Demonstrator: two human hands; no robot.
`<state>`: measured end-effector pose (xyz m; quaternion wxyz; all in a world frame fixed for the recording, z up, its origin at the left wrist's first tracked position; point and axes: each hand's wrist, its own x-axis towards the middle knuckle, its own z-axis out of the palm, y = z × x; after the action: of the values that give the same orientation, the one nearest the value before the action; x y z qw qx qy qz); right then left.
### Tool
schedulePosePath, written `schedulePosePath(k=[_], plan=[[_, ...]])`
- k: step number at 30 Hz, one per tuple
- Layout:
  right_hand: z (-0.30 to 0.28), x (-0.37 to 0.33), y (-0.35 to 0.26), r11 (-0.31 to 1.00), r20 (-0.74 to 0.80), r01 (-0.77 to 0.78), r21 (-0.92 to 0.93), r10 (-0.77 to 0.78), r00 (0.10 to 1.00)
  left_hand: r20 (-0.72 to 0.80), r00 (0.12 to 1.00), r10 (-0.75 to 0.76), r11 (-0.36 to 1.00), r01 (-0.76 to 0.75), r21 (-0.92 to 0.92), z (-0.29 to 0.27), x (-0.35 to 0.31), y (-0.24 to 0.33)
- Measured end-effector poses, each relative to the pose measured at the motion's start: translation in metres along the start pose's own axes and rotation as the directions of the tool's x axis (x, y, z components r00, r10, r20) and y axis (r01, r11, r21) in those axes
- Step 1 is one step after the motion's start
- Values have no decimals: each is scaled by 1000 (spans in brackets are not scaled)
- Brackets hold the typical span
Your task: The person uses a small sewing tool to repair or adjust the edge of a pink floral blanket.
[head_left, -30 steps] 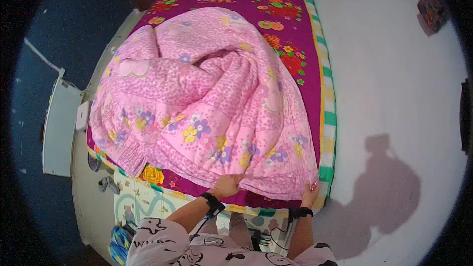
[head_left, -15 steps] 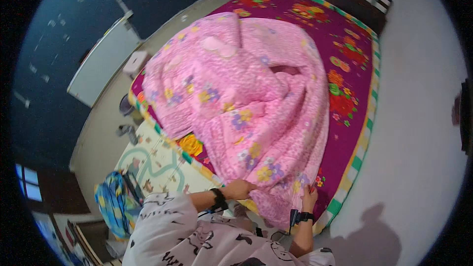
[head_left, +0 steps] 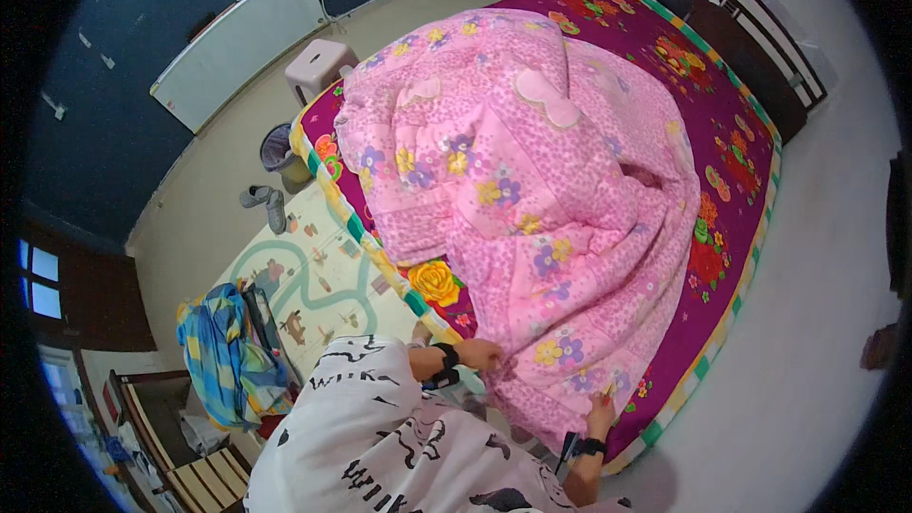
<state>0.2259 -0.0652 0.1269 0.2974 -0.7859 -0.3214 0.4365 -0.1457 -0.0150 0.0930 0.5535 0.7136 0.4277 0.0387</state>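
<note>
A thick pink quilt [head_left: 532,171] with purple and yellow flowers lies rumpled over the bed. Its near end hangs at the foot of the mattress, where both my hands grip the edge. My left hand [head_left: 478,354] is closed on the left part of that end. My right hand [head_left: 600,416] pinches the edge further right, close to the wall side. Around the quilt shows a dark magenta sheet [head_left: 712,256] with red and yellow flowers. Its green, white and yellow border [head_left: 698,375] runs along the mattress edge.
A white wall [head_left: 826,275] stands right of the bed, and a dark headboard [head_left: 750,57] at its far end. Left on the floor are a play mat [head_left: 304,256], grey slippers [head_left: 271,204], a bin [head_left: 285,157] and a pink stool [head_left: 323,66]. A blue-yellow cloth [head_left: 214,351] lies nearer me.
My view has shifted, so the bed and quilt appear further right. Both hands keep their hold on the quilt's near end, which looks somewhat flatter and more spread between them.
</note>
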Motion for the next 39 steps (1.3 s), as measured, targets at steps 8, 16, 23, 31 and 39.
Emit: schedulePosePath(k=[8,16,23,31,39], plan=[[56,-7,26,720,307,599,-351,-516,800,-692,598,-403,912,204,-355,-171,-100,-193],[132,-27,-121,959,218,149,-240,-96,971,-476,347,-808,445,-168,-879,-253,-216,-236],[165,-25,-141,946,158,255,-198,-226,961,-430,273,-860,423,-87,-902,-306,-239,-241],[277,-72,-184,987,62,63,-147,-55,997,-531,344,-774,586,74,-807,-437,-225,-341],[381,-123,-197,969,-48,-36,-245,24,999,-478,372,-796,482,-90,-872,-565,-185,-391]])
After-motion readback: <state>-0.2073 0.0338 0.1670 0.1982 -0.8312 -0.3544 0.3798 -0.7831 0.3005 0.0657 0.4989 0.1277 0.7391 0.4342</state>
